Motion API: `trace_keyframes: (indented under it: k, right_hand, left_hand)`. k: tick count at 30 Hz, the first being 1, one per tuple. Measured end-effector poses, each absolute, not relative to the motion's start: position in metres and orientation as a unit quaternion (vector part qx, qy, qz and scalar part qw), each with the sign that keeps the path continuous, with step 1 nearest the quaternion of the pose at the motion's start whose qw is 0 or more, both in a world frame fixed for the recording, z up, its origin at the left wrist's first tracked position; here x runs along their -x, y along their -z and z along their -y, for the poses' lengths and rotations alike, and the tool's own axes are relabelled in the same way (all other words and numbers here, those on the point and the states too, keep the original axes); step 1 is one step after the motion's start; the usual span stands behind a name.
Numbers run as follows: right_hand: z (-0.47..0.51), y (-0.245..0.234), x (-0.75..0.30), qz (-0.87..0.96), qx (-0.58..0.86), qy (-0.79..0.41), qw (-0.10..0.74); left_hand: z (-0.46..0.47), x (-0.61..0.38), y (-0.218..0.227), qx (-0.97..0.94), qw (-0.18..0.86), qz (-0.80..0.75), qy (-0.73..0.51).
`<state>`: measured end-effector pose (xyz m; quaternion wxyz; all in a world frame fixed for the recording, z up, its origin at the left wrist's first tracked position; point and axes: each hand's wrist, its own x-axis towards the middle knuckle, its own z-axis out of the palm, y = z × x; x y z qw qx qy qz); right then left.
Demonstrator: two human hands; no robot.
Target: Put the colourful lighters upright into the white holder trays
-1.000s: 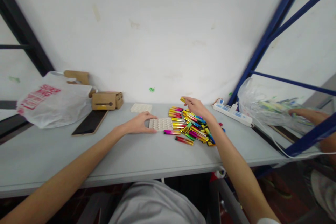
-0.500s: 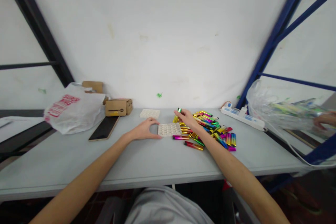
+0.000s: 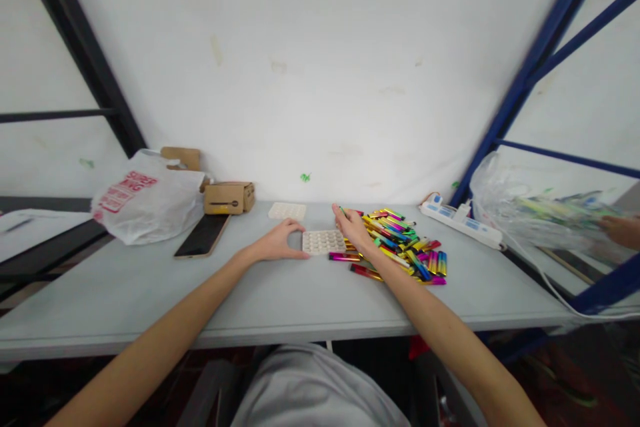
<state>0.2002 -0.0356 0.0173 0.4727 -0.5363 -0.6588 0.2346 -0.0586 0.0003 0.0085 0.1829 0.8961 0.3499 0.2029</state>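
A small white tray with round holes (image 3: 324,241) lies on the grey table (image 3: 280,300). My left hand (image 3: 279,242) rests against the tray's left edge, fingers curved round it. My right hand (image 3: 354,228) hovers just right of the tray, pinching a slim green stick (image 3: 343,211) between its fingertips. A heap of several shiny multicoloured sticks (image 3: 400,243) lies right of that hand. A second white tray (image 3: 287,211) sits farther back.
A white plastic bag with red print (image 3: 145,197), a cardboard box (image 3: 229,197) and a dark phone (image 3: 201,235) lie at the left. A white power strip (image 3: 461,222) and a clear plastic bag (image 3: 530,210) are at the right, where another person's hand (image 3: 623,230) reaches in.
My right hand has come from the back of the stick heap to the tray's right edge, with a green stick in its fingertips. The view has shifted; my left hand stays on the tray.
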Motion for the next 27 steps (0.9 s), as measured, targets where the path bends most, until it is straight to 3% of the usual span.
trace_keyframes:
  k: [6,16,21,27]
  right_hand:
    - [0.044,-0.021,-0.197,0.641,0.571,-0.165,0.486]
    - [0.041,-0.019,-0.195,0.678,0.536,-0.154,0.479]
    - [0.040,-0.014,-0.194,0.729,0.499,-0.187,0.430]
    - [0.035,-0.012,-0.193,0.794,0.489,-0.043,0.358]
  left_hand:
    - [-0.001,0.059,-0.008,-0.895,0.194,-0.350,-0.196]
    - [0.000,0.060,-0.010,-0.898,0.194,-0.347,-0.189]
    - [0.000,0.059,-0.010,-0.899,0.195,-0.344,-0.189]
    - [0.001,0.059,-0.012,-0.896,0.197,-0.352,-0.184]
